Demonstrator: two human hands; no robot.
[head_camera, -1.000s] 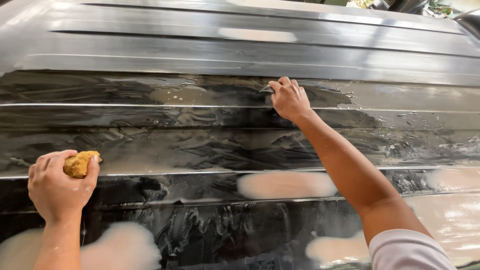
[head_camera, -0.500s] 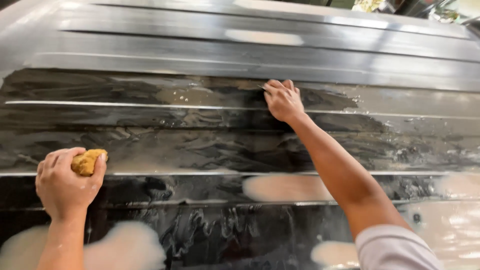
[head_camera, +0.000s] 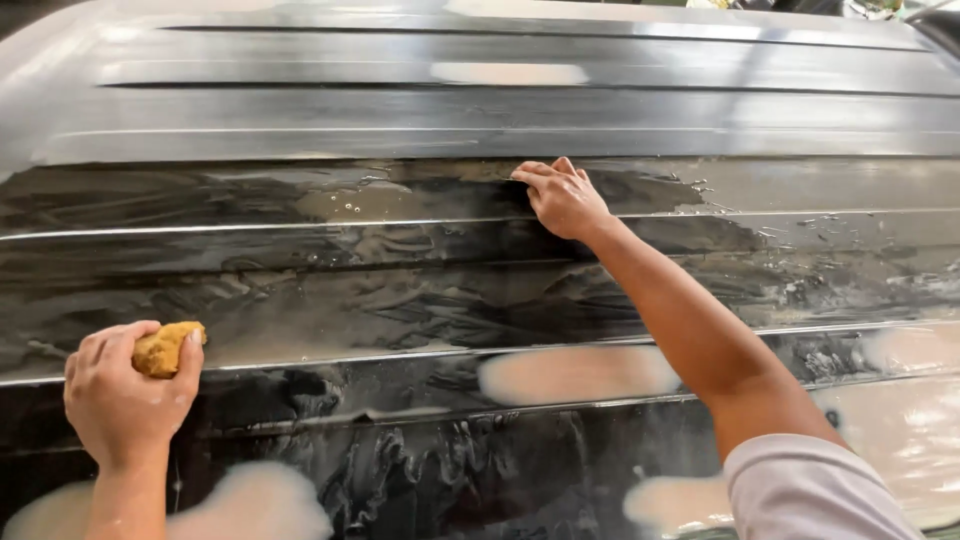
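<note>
In the head view, a yellow sponge is seen at about eight o'clock, clenched in the left hand. Only its upper end shows between thumb and fingers: a porous, rounded, ochre lump, wet-looking and pressed against the wet dark ribbed car roof. The right hand is stretched up to about twelve o'clock, fingers flat and loosened on a raised rib of the roof, with nothing gripped. The near half of the panel is smeared with soapy streaks and pale reflections; the far half, toward twelve o'clock, appears dry and dull grey. A light sleeve is visible at five o'clock.
</note>
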